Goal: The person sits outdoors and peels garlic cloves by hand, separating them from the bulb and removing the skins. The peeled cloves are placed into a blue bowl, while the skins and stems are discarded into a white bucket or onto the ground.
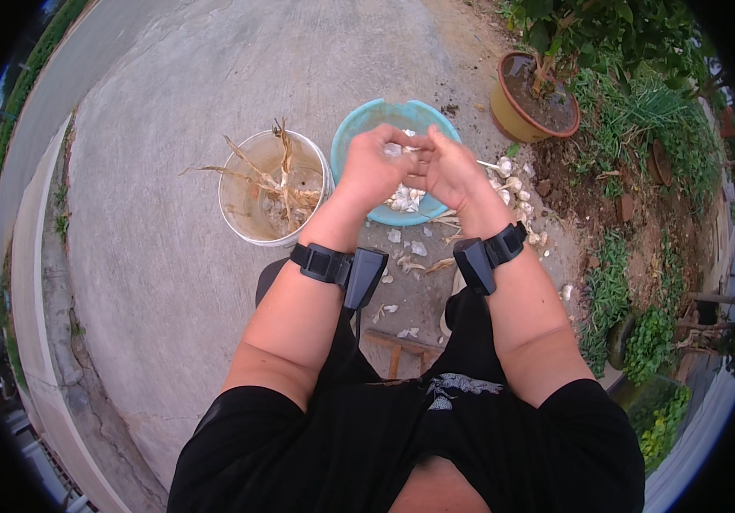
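Observation:
My left hand point(377, 163) and my right hand point(454, 170) meet over a light blue plastic basin point(348, 134), their fingers overlapping and slightly blurred. Part of the right palm faces up. Whether anything is held between the fingers cannot be made out. White garlic cloves point(404, 200) lie in the basin, partly hidden below my hands. Beside my right wrist, garlic bulbs point(513, 185), some with stalks, are heaped on the ground. To the left stands a whitish plastic bucket point(228, 205) containing dry garlic stalks point(286, 186) and pale scraps.
Papery garlic skins point(417, 249) litter the concrete point(162, 256) before me. A wooden stool point(399, 343) shows between my legs. At the upper right stands a potted plant point(515, 115), bordering a planted soil bed point(630, 186). A low kerb point(47, 308) runs along the left.

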Motion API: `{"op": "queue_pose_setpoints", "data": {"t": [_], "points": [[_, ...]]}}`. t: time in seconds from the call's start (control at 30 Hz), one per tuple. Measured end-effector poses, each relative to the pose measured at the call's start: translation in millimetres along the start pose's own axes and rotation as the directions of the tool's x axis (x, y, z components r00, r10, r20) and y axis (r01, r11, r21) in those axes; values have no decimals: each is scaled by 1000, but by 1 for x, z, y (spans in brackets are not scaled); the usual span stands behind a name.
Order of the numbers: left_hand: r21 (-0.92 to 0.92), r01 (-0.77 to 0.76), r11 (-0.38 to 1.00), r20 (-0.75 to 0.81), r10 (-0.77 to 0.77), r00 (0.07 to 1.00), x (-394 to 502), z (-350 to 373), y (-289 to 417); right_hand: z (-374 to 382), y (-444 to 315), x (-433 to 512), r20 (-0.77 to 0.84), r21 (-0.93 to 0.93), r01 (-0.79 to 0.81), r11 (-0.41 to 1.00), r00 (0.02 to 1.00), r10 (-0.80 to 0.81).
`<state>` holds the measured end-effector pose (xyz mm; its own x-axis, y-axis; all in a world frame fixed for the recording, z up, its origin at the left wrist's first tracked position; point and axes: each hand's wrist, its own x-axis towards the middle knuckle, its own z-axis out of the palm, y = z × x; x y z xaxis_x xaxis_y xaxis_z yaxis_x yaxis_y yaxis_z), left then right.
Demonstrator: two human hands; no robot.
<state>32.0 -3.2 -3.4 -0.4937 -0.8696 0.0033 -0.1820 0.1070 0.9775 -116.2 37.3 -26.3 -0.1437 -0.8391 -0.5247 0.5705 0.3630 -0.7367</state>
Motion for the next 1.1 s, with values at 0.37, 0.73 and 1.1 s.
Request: {"op": "queue_pose_setpoints", "data": {"t": [0.37,0.73,1.1], "points": [[-220,88,972,-18,-94,995,0,-2,7,8,-15,-15,227,-312,308,899,943,-244],[-328,167,930,118,-135,984,-4,-12,12,9,-11,-14,347,-562,678,474,713,-609],[-565,247,788,137,-206,969,2,-16,6,9,-18,-18,323,-143,361,921,897,-302]]}}
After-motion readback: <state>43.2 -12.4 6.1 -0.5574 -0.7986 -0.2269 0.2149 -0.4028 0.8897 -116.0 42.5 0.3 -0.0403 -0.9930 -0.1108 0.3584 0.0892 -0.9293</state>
